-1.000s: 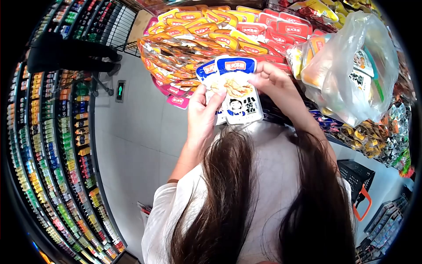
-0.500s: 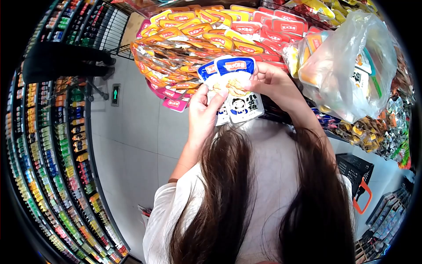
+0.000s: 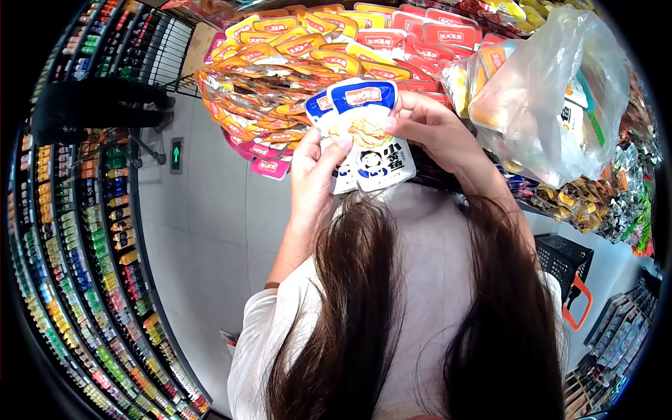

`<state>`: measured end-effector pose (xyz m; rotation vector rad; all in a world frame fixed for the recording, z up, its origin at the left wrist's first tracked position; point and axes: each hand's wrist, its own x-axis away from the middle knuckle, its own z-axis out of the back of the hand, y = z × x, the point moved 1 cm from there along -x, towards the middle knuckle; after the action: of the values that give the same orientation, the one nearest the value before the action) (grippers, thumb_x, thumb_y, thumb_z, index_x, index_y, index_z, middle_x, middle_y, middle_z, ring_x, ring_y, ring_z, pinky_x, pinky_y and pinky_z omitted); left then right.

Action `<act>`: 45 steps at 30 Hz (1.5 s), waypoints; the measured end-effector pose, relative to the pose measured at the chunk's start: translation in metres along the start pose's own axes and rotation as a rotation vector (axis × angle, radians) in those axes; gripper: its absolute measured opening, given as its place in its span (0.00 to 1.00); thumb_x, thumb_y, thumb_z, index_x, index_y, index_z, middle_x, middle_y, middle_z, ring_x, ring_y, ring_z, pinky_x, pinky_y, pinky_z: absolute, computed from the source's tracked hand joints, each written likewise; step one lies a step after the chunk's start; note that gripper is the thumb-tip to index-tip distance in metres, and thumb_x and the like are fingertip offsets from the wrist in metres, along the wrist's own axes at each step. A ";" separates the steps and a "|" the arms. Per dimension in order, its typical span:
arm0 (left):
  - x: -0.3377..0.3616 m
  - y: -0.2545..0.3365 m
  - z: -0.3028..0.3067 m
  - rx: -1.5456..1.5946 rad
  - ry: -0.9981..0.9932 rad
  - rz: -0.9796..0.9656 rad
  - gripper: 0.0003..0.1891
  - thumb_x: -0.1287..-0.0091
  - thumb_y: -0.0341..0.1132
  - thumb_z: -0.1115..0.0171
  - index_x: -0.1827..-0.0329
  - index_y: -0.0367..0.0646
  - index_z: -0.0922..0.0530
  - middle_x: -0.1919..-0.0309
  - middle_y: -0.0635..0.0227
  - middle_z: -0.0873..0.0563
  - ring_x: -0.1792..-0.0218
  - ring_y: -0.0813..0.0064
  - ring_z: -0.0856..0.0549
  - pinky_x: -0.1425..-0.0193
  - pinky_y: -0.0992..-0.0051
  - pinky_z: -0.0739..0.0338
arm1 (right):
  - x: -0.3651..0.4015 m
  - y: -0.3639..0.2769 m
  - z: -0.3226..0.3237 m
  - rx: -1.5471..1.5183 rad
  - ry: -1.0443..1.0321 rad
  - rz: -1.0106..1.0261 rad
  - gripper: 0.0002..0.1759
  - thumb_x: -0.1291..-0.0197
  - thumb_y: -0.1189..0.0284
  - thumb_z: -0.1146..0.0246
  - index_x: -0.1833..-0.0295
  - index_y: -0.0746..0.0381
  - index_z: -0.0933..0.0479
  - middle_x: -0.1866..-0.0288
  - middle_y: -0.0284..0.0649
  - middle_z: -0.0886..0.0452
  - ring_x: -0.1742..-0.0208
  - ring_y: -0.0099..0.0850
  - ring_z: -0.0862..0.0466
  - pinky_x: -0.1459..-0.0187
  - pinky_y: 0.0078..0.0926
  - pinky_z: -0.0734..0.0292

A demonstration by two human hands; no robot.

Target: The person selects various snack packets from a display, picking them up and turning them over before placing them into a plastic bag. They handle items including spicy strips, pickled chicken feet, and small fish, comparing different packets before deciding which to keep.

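Two blue-topped white snack packets with a red label and a cartoon figure are held up in front of my chest. The front snack packet [image 3: 369, 133] overlaps the rear snack packet [image 3: 320, 106], which shows mostly along its left side. My left hand [image 3: 315, 164] pinches the pair from the left, thumb across the front. On the right, my right hand [image 3: 428, 129] grips the front packet's edge between thumb and fingers. Just beyond lies a big heap of orange, yellow and red snack packets [image 3: 301, 49].
A filled clear plastic bag [image 3: 553, 105] sits right of the heap. A black basket with an orange handle [image 3: 563, 262] stands lower right. Drink shelves [image 3: 91, 238] line the left, where a person in dark clothes [image 3: 91, 108] stands by a cart. Grey floor tiles [image 3: 210, 210] lie between.
Both hands and the packets have shifted slightly left in view. The front packet is turned a little and covers the rear one differently. The surroundings have slid slightly left too.
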<state>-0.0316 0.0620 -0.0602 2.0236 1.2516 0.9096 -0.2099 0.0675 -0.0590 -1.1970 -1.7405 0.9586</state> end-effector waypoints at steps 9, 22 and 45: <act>-0.003 0.000 -0.003 -0.011 0.036 -0.033 0.16 0.38 0.26 0.39 0.49 0.34 0.28 0.58 0.61 0.17 0.59 0.75 0.17 0.53 0.75 0.21 | 0.006 -0.009 -0.011 0.152 0.019 -0.072 0.07 0.41 0.71 0.39 0.61 0.62 0.27 0.68 0.27 0.22 0.65 0.12 0.25 0.61 0.12 0.31; -0.010 0.004 0.002 -0.025 0.078 -0.053 0.15 0.35 0.30 0.42 0.48 0.34 0.29 0.56 0.61 0.18 0.58 0.74 0.17 0.53 0.74 0.21 | 0.013 -0.016 -0.012 0.275 -0.026 0.038 0.14 0.40 0.74 0.41 0.49 0.67 0.27 0.72 0.24 0.28 0.70 0.10 0.30 0.67 0.10 0.35; -0.008 0.004 0.001 -0.077 0.048 -0.065 0.14 0.36 0.28 0.41 0.48 0.35 0.28 0.56 0.61 0.18 0.58 0.76 0.18 0.52 0.76 0.22 | 0.007 -0.012 -0.011 0.272 -0.015 -0.027 0.12 0.34 0.64 0.48 0.58 0.62 0.26 0.66 0.26 0.23 0.65 0.11 0.27 0.63 0.10 0.34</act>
<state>-0.0315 0.0529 -0.0600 1.9004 1.2810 0.9656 -0.2060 0.0725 -0.0425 -0.9899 -1.5740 1.1491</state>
